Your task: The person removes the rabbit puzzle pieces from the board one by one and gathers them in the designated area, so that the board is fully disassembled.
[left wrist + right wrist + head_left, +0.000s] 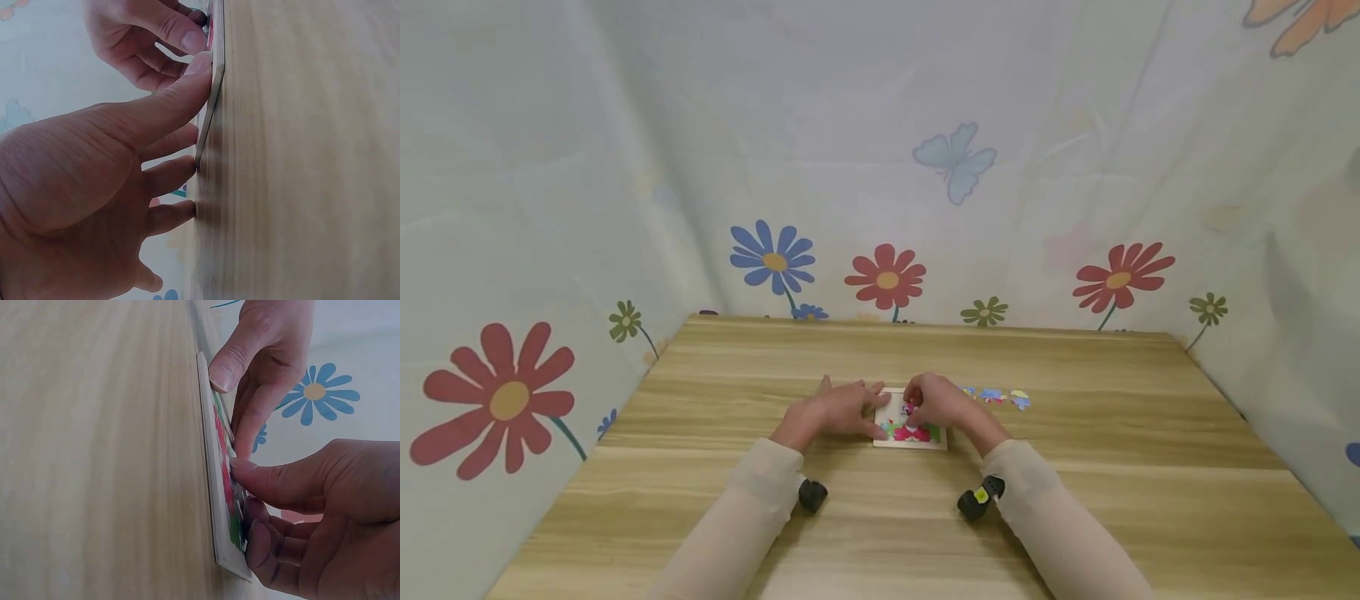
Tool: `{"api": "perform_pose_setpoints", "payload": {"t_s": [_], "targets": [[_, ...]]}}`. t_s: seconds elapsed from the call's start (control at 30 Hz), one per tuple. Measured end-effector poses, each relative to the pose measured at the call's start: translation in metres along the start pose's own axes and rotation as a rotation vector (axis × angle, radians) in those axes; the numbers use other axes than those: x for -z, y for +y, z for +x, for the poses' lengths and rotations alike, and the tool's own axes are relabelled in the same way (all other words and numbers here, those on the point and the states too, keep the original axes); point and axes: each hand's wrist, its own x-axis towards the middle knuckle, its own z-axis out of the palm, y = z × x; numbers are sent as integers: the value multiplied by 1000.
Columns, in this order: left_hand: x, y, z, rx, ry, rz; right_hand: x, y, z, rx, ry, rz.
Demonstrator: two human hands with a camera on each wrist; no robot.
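Note:
A small jigsaw board (910, 444) with a pale frame lies flat on the wooden table, its picture partly filled with red and green pieces. My left hand (842, 407) is at its left side; the thumb (181, 87) presses the frame and the other fingers reach, fairly straight, to the board's edge and the table. Over the board's right part, my right hand (942, 402) has thumb and curled fingers (259, 544) close together, pinching a puzzle piece (908, 409) with pink and dark colours at the picture. The fingers hide most of that piece.
Several loose puzzle pieces (992, 395), mostly blue and yellow, lie on the table (1075, 517) behind and right of my right hand. A flowered cloth (820, 167) hangs behind the table and at both sides. Dark wrist cameras (812, 495) sit under both sleeves.

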Motion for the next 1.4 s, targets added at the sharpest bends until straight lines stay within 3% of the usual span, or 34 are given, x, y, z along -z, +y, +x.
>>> {"api": "perform_pose_setpoints", "payload": {"t_s": [0.3,0.6,1.4], "targets": [[1,0,0,2,-1,0,3,5,0,-10,-6,107],[2,0,0,-5,3,4,6,3,-2,50,15,84],[1,1,0,4,0,-14,8,0,-4,46,1,68]]}}
